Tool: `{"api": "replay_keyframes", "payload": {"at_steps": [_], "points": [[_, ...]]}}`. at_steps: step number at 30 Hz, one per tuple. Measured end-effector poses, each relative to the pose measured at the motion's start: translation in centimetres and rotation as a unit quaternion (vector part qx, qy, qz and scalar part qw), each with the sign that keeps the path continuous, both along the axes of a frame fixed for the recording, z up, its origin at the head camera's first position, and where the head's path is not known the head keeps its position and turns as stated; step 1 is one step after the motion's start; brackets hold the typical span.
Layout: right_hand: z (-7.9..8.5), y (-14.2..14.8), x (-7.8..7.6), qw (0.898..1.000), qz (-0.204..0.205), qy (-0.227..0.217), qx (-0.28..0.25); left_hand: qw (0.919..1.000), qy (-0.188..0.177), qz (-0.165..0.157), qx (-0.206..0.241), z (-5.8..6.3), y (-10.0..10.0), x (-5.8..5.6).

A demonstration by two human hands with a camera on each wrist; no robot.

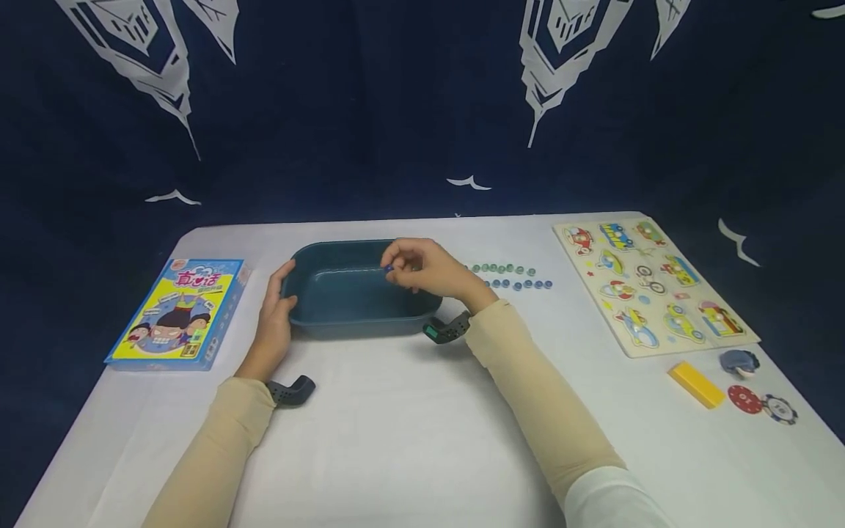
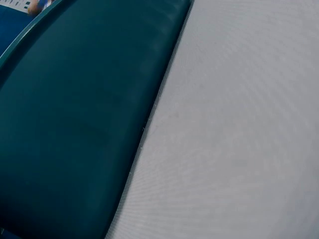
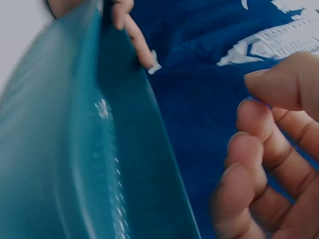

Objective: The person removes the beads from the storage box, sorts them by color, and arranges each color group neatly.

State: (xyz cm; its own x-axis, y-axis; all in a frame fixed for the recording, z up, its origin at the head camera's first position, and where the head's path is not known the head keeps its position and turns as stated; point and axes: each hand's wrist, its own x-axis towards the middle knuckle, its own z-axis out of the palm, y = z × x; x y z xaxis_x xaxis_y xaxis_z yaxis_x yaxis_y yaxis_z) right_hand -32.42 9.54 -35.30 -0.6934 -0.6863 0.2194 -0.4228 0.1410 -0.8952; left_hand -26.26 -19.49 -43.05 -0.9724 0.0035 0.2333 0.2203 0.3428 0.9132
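Note:
In the head view, my right hand (image 1: pixel 429 270) hovers above the right half of a dark teal plastic basin (image 1: pixel 363 323). It pinches a small blue marble (image 1: pixel 388 269) between thumb and fingers. The right wrist view shows only a sliver of blue under the thumb, with the other fingers curled below. My left hand (image 1: pixel 272 323) rests against the basin's left end, its fingers fairly straight along the rim and its thumb by the edge. Right of the basin lie a row of green marbles (image 1: pixel 502 269) and a row of blue marbles (image 1: pixel 518 285), partly hidden by the right hand.
A colourful card-game box (image 1: pixel 178 315) lies left of the basin. Far right are a wooden picture puzzle board (image 1: pixel 653 286), a yellow block (image 1: pixel 696 384), a small blue-grey figure (image 1: pixel 739 361), a red chip (image 1: pixel 744 400) and a black-and-white chip (image 1: pixel 780 409). A dark blue curtain (image 1: pixel 370 110) hangs behind.

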Motion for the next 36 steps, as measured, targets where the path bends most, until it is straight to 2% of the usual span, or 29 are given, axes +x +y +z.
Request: {"api": "replay_keyframes", "payload": {"at_steps": [5, 9, 12, 14, 16, 18, 20, 24, 31, 33, 36], "points": [[0.4, 2.9, 0.5, 0.998, -0.057, 0.024, -0.025, 0.9999, -0.012, -0.001, -0.006, -0.1, 0.0, 0.3], [0.4, 4.9, 1.0, 0.991, -0.12, 0.04, -0.033, 0.9997, -0.024, 0.001, -0.008, -0.2, -0.2, 0.3], [-0.1, 6.3, 1.3, 0.98, -0.187, 0.052, -0.049, 0.9996, -0.028, 0.002, -0.003, -0.4, -0.4, 0.3], [-0.2, 7.0, 1.8, 0.966, -0.242, 0.063, -0.071, 0.9995, -0.03, 0.004, -0.007, -0.4, -0.5, 0.4], [-0.1, 7.5, 2.4, 0.945, -0.302, 0.079, -0.1, 0.9995, -0.028, 0.007, -0.01, -0.4, -0.5, 0.6], [-0.9, 8.2, 2.2, 0.917, -0.366, 0.087, -0.133, 0.9995, -0.027, 0.009, -0.016, -0.3, -0.5, 0.9], [-1.7, 8.6, 2.2, 0.884, -0.428, 0.088, -0.167, 0.9994, -0.025, 0.01, -0.02, -0.2, -0.6, 1.1], [-4.3, 10.0, 1.4, 0.819, -0.529, 0.082, -0.208, 0.9995, -0.023, 0.013, -0.019, -0.2, -0.6, 1.3], [-6.0, 13.1, 2.3, 0.706, -0.672, 0.08, -0.212, 0.9997, -0.018, 0.009, -0.016, -0.1, 0.1, 0.9], [-6.2, 13.9, 2.6, 0.685, -0.695, 0.074, -0.206, 0.9997, -0.018, 0.007, -0.015, 0.0, 0.4, 0.8], [-6.5, 14.8, 3.0, 0.665, -0.723, 0.058, -0.182, 0.9997, -0.02, 0.005, -0.014, 0.3, 0.6, 0.7]]}}
